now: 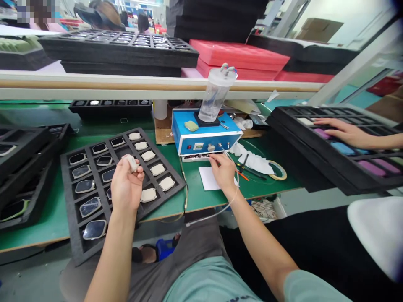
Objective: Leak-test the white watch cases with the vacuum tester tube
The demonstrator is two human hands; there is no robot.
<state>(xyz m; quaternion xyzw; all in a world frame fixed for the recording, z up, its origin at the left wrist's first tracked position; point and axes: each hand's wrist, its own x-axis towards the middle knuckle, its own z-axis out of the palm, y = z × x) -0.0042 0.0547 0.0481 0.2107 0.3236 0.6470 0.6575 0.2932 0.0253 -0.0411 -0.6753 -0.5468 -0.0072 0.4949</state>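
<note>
My left hand (127, 184) is closed around a small cream-coloured watch case (131, 162), held up over a black foam tray (71, 197). Cream cases (158, 169) fill slots on the tray's right side, and watch-shaped pieces with dark glass faces (90, 206) lie in the left and middle columns. My right hand (224, 170) has its fingertips bunched at a shallow tray of small parts (195, 158) under the front of a blue control box (189, 140). What those fingers hold, if anything, is too small to make out. A clear tube (217, 213) runs past my right wrist.
A clear cylinder (217, 94) stands on the blue box. White paper (208, 178), tweezers-like tools (247, 167) and a tape roll (277, 170) lie nearby. At right, another person's hand (348, 132) reaches over a black tray (340, 167). A shelf edge (126, 90) crosses overhead.
</note>
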